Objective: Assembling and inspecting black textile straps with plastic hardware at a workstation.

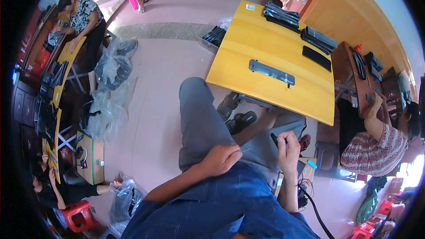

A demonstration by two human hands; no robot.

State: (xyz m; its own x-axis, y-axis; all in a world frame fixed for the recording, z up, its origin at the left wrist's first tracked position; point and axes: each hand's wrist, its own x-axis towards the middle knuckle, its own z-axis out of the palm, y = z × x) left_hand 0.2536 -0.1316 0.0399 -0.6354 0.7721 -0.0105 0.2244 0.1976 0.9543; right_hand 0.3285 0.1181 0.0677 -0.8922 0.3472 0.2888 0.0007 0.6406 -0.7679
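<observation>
My left hand (222, 159) is closed in a pinch over my lap. From its fingertips a thin, pale, needle-like piece (246, 150) sticks out toward the right. Raised to the right of it, my right hand (288, 151) grips a small black piece (274, 140) between thumb and fingers; its exact kind is too small to make out. The two hands are apart. Beyond them, near the front edge of the yellow table (248, 35), lies one long dark flat item in a sleeve (271, 72). No hand touches it.
Stacks of dark sleeved items (318, 40) and a black flat piece (316, 58) lie on the table's right side. A black cable (315, 210) runs past my right arm. Plastic bags (113, 68) line the floor at left. Other people sit at side tables.
</observation>
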